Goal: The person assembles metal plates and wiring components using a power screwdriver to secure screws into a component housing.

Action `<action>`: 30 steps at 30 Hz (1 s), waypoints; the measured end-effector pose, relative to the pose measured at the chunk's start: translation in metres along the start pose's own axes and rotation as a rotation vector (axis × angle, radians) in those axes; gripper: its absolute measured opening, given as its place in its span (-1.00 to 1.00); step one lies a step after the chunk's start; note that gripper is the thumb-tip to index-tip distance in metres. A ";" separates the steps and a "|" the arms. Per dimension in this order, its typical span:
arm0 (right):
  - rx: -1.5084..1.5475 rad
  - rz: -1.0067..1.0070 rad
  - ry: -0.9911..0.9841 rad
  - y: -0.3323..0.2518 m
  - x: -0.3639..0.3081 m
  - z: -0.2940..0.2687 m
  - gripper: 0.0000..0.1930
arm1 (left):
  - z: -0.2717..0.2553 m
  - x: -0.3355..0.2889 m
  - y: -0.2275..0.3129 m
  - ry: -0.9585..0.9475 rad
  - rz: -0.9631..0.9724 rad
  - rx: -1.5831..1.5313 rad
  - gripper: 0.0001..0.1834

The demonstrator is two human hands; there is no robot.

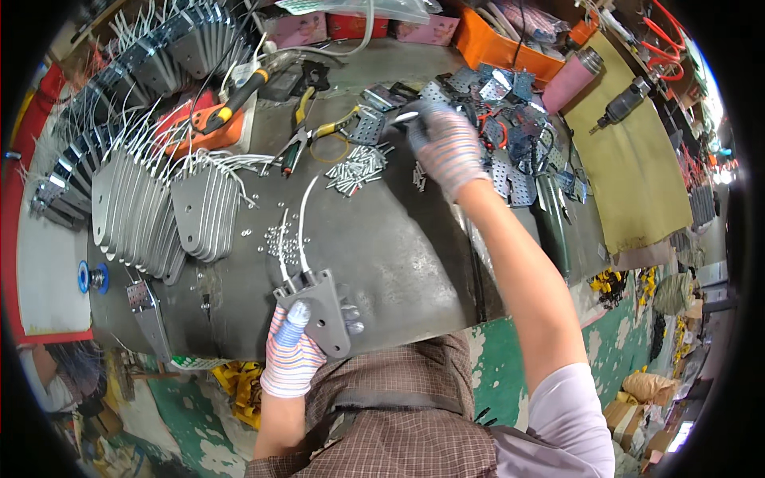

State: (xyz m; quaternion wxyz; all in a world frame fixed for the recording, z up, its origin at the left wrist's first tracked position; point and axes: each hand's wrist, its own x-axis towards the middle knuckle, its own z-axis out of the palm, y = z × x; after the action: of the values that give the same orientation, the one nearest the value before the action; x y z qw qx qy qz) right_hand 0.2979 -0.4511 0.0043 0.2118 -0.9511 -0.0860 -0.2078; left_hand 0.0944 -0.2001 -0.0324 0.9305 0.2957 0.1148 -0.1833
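My left hand (291, 352), in a striped glove, grips a grey tapered metal plate (320, 312) at the table's front edge, thumb on its face. Two white wires (302, 227) rise from the plate's upper end. My right hand (448, 147), gloved alike, reaches over the far part of the table beside a pile of small perforated metal plates (510, 179). Motion blurs its fingers, and whether they hold anything cannot be made out. Small metal pins (356, 169) lie heaped to its left. Tiny nuts (280, 243) are scattered beyond the held plate.
Rows of grey plates with white wires (131, 203) stand at the left. Pliers (299, 131) lie at the back near an orange-handled tool (231, 103). A pink bottle (572, 80) and a power screwdriver (621, 106) are at the far right. A solder spool (93, 276) sits left.
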 end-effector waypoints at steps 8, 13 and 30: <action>-0.058 -0.497 -0.377 -0.059 -0.126 -0.059 -0.78 | 0.015 -0.004 0.004 -0.040 -0.028 0.022 -0.56; 0.179 -0.159 -0.117 -0.037 -0.157 -0.040 -0.82 | 0.029 -0.011 0.000 0.090 -0.052 0.153 -0.52; 0.354 -0.404 0.052 -0.066 -0.130 -0.028 -0.77 | 0.041 0.000 -0.019 -0.035 -0.148 0.285 -0.60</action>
State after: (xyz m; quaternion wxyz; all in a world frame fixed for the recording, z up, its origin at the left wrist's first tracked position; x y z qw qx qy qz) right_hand 0.1541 -0.4137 -0.0044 0.3312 -0.8572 -0.3036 -0.2518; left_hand 0.0912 -0.2390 -0.0091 0.8650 0.4121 0.0926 -0.2709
